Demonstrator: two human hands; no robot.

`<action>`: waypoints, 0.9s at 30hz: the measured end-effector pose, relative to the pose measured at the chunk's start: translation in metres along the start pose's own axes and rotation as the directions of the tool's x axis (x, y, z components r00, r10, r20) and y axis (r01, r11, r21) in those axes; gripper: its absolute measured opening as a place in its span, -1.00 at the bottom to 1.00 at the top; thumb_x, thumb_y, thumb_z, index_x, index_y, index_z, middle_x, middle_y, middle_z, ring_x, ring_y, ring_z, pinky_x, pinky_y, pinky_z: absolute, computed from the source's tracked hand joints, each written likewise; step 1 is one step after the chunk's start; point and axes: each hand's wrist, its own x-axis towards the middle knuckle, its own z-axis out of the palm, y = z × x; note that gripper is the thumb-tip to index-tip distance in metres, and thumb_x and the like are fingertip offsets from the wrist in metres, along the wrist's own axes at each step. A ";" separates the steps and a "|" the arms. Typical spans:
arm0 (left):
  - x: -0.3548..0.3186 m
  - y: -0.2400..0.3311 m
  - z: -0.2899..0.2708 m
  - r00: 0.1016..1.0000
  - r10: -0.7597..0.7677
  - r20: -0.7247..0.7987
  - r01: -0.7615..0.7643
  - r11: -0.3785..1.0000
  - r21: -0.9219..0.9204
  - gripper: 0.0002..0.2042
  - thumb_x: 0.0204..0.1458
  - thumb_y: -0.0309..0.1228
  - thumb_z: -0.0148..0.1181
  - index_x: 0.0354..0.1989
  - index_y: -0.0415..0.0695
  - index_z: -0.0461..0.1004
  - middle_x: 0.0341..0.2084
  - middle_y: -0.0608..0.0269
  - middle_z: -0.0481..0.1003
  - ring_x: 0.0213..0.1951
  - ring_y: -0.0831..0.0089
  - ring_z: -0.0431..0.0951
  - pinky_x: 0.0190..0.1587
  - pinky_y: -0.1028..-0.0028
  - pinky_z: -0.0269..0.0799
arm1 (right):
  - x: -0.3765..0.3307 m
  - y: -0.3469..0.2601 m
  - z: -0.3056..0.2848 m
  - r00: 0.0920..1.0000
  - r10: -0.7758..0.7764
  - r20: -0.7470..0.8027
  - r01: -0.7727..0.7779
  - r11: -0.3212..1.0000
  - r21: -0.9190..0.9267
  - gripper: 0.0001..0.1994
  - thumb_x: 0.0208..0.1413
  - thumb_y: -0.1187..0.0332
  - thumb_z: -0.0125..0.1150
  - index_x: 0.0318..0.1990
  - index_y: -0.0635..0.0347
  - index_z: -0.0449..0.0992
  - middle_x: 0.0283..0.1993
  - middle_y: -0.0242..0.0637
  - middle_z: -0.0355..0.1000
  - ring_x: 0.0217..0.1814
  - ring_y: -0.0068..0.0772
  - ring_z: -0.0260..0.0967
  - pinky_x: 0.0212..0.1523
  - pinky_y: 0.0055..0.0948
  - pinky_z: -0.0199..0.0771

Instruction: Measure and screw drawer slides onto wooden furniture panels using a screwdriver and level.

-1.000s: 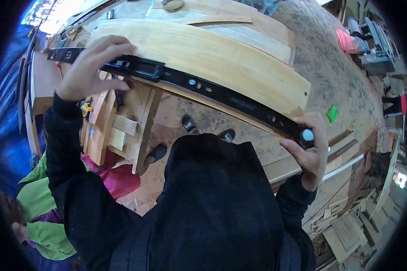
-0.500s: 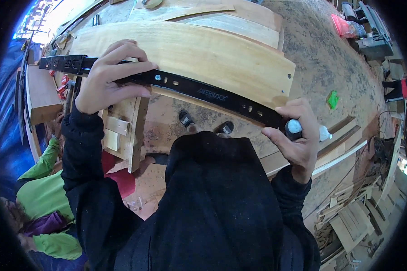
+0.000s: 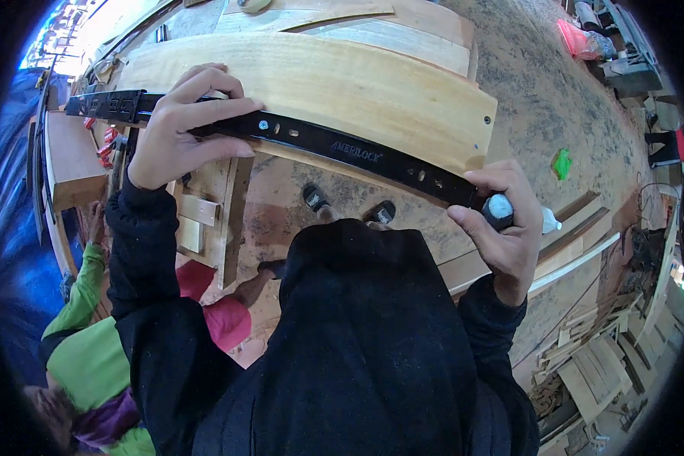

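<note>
Free passage and obstructions about a long pale wooden board [image 3: 357,95].
Open approach lies over most of the board's face, from its far edge to the slotted black metal rail [image 3: 319,143] along its near edge. Left of centre, the left hand [image 3: 173,137] spans the rail; at the near right corner, the right hand [image 3: 518,242] and a dark cylinder with a pale round end [image 3: 499,209] block access.

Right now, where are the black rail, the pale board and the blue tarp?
Black rail [image 3: 319,140]: head view, on its flat face.
Pale board [image 3: 319,82]: head view, middle of its face.
Blue tarp [image 3: 12,213]: head view, on its surface.
</note>
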 end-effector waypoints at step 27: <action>-0.003 0.001 0.006 0.997 0.021 -0.068 -0.019 0.999 0.028 -0.60 -0.22 -0.41 0.52 -0.11 -0.14 0.68 -0.24 0.23 0.50 -0.06 0.19 0.48 0.02 0.29 0.42 | -0.002 -0.003 0.007 0.997 0.063 -0.050 -0.063 0.998 -0.005 -0.69 -0.10 0.50 0.48 -0.17 0.26 0.55 -0.37 -0.29 0.35 -0.35 -0.42 0.30 -0.33 -0.47 0.28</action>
